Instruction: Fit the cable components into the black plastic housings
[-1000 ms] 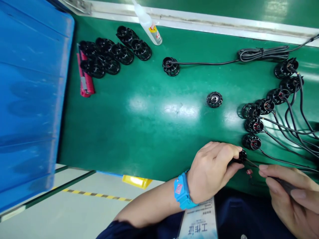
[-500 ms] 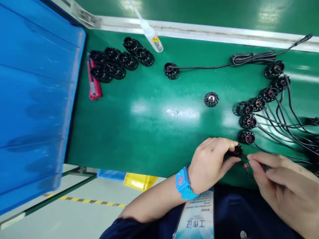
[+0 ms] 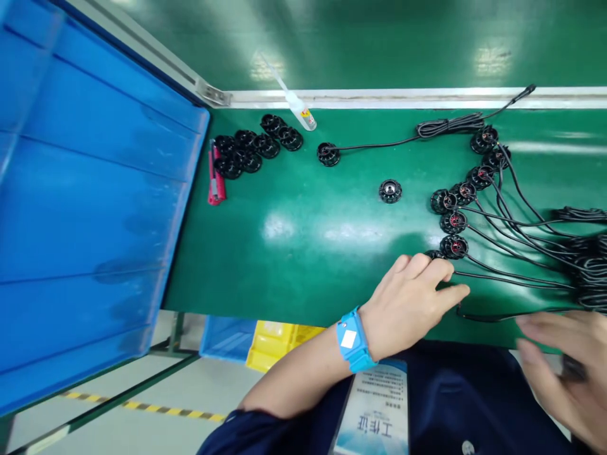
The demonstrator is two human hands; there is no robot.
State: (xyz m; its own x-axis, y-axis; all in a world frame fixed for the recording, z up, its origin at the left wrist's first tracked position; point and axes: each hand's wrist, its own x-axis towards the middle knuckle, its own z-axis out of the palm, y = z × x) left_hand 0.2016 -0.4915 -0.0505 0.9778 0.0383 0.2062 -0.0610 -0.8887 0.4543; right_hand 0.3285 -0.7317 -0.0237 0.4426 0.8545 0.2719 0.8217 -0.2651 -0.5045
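My left hand (image 3: 410, 303) wears a blue wrist strap (image 3: 354, 341) and reaches over the near part of the table. Its thumb and forefinger are apart with nothing between them. Just past its fingers, a black ribbed round part (image 3: 435, 254) is half covered by the hand; I cannot tell whether they touch. Smeared by motion, my right hand (image 3: 562, 366) is at the lower right, with a dark-handled tool (image 3: 573, 368) in its palm. A black cable (image 3: 497, 317) lies between the hands, its thin end near my left thumb.
Several black round parts with cables (image 3: 454, 246) line the right side, cable bundles (image 3: 592, 272) beyond. A lone round part (image 3: 390, 191) is mid-table. More parts (image 3: 246, 159), a red utility knife (image 3: 217, 186) and a dropper bottle (image 3: 301, 110) lie left, beside a blue bin (image 3: 118, 208).
My left thumb and forefinger have come apart from the black round part, which now sits farther forward by the row. My right hand has pulled back to the right. The view has shifted.
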